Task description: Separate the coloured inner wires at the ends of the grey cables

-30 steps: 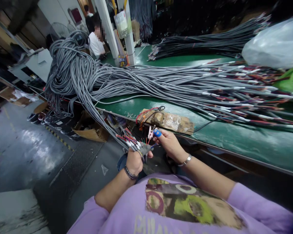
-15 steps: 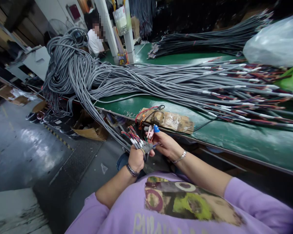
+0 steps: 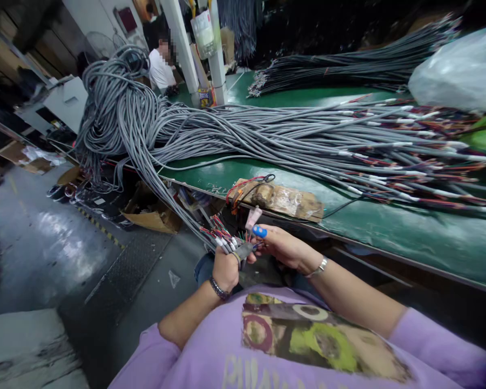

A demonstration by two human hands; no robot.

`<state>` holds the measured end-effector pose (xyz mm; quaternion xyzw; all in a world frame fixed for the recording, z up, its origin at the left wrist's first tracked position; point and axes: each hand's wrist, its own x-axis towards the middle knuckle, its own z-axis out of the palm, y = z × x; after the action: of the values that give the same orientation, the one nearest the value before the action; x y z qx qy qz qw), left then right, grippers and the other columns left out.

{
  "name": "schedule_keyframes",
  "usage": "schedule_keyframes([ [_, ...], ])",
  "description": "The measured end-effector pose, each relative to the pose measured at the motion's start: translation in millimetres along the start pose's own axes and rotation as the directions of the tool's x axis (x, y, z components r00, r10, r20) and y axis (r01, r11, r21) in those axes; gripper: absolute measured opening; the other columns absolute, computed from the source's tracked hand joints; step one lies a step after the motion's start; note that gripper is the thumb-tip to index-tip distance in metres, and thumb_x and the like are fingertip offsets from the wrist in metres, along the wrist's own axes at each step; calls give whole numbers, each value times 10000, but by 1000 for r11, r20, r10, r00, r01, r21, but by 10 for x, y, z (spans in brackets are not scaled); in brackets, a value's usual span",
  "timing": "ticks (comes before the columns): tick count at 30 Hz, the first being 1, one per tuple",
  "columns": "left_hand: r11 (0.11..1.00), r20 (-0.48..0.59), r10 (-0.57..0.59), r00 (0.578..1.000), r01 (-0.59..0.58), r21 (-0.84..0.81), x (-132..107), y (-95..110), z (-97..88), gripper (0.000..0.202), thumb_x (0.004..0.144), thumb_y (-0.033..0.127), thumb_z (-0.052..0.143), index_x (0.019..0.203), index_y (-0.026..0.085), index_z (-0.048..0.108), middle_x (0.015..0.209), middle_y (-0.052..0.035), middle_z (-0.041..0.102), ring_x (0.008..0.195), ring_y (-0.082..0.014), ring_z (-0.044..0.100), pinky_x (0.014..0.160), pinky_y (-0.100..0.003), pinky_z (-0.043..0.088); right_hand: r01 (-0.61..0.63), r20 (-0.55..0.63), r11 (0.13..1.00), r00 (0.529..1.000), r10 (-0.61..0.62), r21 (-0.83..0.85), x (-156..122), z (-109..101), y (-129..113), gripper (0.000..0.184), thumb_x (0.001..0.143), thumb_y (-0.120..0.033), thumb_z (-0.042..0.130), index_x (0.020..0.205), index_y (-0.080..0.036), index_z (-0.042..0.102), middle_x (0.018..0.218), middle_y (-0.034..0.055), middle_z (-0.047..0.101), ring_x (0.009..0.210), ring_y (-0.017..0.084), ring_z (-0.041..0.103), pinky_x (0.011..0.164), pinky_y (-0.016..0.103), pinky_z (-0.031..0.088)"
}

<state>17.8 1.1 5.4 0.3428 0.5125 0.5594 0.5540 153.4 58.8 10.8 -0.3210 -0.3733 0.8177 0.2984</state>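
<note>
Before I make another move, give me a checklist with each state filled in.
1. Long bundle of round grey cables gripped by the left hand: ok.
2. Thin multicoloured wire ends of that bundle lying neatly parallel: not ok, they splay in different directions.
3. Right hand up at the small pale pink clip: ok.
4. Clip biting on a wire: cannot tell, too blurred.
5. Bright blue covering on a digit of the right hand: ok, in place.
6. Worn brown wooden block resting on the shiny green tabletop: ok, at the near edge.
</note>
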Motion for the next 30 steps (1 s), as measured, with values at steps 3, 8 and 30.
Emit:
schedule_keyframes([
  [3, 998, 4, 42, 999, -42, 40, -12, -27, -6, 317, 683, 395, 697, 509, 141, 626, 449, -21, 582, 504, -133, 570, 522, -242, 437, 48, 55, 985, 998, -39, -166, -58, 29, -26, 314, 723, -445, 694, 739, -173, 538, 556, 13, 628, 551, 131, 553, 549, 249, 341],
  [8, 995, -41, 88, 995, -86, 40, -22, -20, 6, 301, 701, 373, 674, 505, 151, 624, 458, -18, 586, 474, -119, 544, 522, -243, 415, 131, -30, 955, 989, -144, -266, -87, 81, -16, 291, 710, -428, 696, 724, -171, 561, 552, 6, 628, 558, 123, 519, 552, 252, 304],
  [30, 995, -122, 53, 991, -63, -75, 51, 117, 151, 300, 655, 402, 693, 514, 151, 610, 456, -12, 582, 448, -110, 540, 494, -238, 453, 103, -195, 979, 978, -67, 179, 156, 69, -123, 302, 736, -467, 680, 738, -167, 644, 639, 0, 608, 553, 90, 518, 535, 214, 446],
])
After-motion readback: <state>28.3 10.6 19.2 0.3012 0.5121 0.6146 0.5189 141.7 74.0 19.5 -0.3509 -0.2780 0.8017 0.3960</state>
